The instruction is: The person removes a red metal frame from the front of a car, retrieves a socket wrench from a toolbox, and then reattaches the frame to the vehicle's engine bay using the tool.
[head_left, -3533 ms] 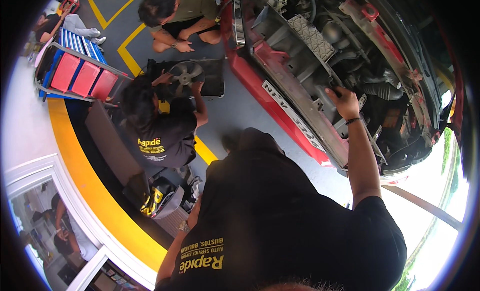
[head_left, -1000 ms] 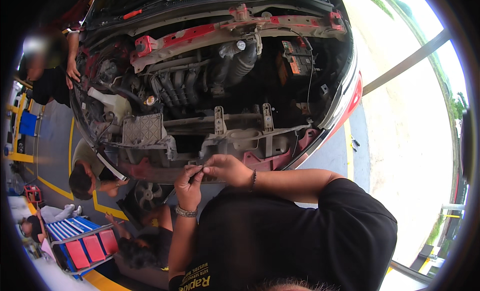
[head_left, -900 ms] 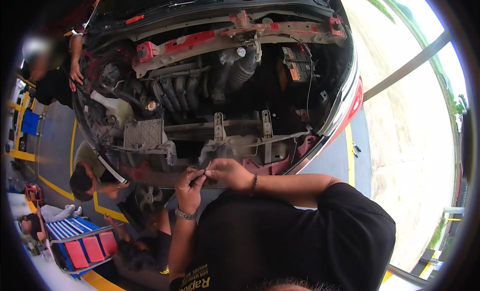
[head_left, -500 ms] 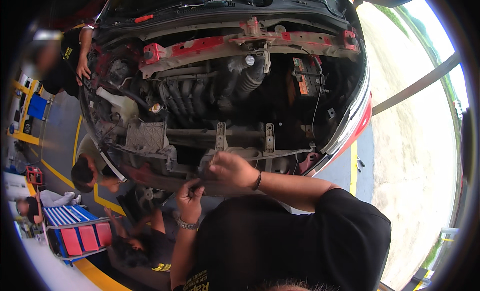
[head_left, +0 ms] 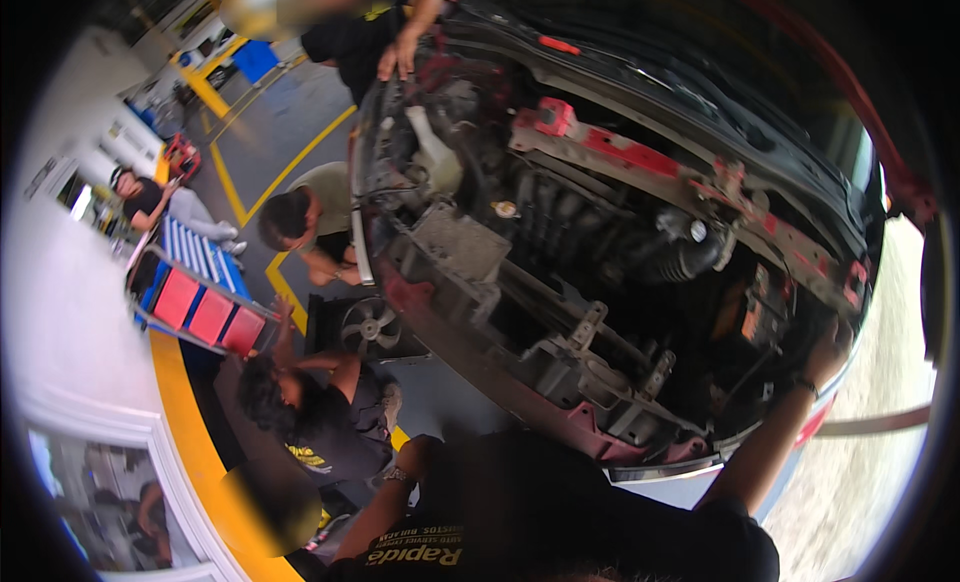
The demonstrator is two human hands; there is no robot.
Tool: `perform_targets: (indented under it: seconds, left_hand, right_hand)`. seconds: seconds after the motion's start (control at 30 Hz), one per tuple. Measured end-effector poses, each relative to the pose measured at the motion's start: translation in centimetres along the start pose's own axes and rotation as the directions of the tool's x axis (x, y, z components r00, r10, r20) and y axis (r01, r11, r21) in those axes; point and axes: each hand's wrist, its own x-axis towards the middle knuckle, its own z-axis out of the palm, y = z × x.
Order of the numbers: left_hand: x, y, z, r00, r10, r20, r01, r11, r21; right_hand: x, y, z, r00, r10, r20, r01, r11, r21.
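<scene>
An open car engine bay (head_left: 560,232) lies in front of me. My right hand (head_left: 829,354) is on the bay's right edge beside the headlight area; blur hides how its fingers lie. Near it sits the car battery (head_left: 752,307). My left hand (head_left: 424,454), below a metal wristwatch (head_left: 397,474), is low by my chest, its fingers curled in; what is in them, if anything, is hidden. A red and grey crossmember (head_left: 640,160) lies across the back of the bay. The front bumper bar (head_left: 500,377) runs between my body and the bay.
A co-worker (head_left: 300,392) sits on the floor at left, near a radiator fan (head_left: 370,325). Another person (head_left: 305,222) crouches by the car's corner; a third person's hand (head_left: 402,54) rests on its far left side. A blue-and-red tool cart (head_left: 205,302) stands farther left.
My view has swung left. My hands, together over the front bar before, are apart: the right has gone to the car's right edge, the left down by my chest.
</scene>
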Motion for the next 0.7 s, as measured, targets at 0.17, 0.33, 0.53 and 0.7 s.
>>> perform_targets:
  seconds: [0.17, 0.33, 0.53, 0.7]
  left_hand:
    - [-3.3, -3.1, 3.7, 0.878, -0.472, 0.077, 0.472, 0.830, -0.296]
    - [-6.2, -6.3, 6.0, 0.685, -0.685, 0.248, 0.727, 0.621, -0.293]
    - [-7.0, -6.8, 7.1, 0.665, -0.708, 0.237, 0.745, 0.607, -0.276]
    - [-5.6, -5.1, 7.5, 0.711, -0.661, 0.239, 0.694, 0.604, -0.392]
  right_hand:
    - [2.1, 9.8, 2.9, 0.850, -0.048, 0.525, 0.315, 0.845, -0.433]
    - [3.8, 11.6, 4.5, 0.681, 0.073, 0.728, 0.442, 0.752, -0.488]
    - [5.5, 14.6, 7.4, 0.683, 0.048, 0.729, 0.507, 0.687, -0.520]
    - [6.5, 15.3, 9.1, 0.627, 0.177, 0.759, 0.472, 0.689, -0.550]
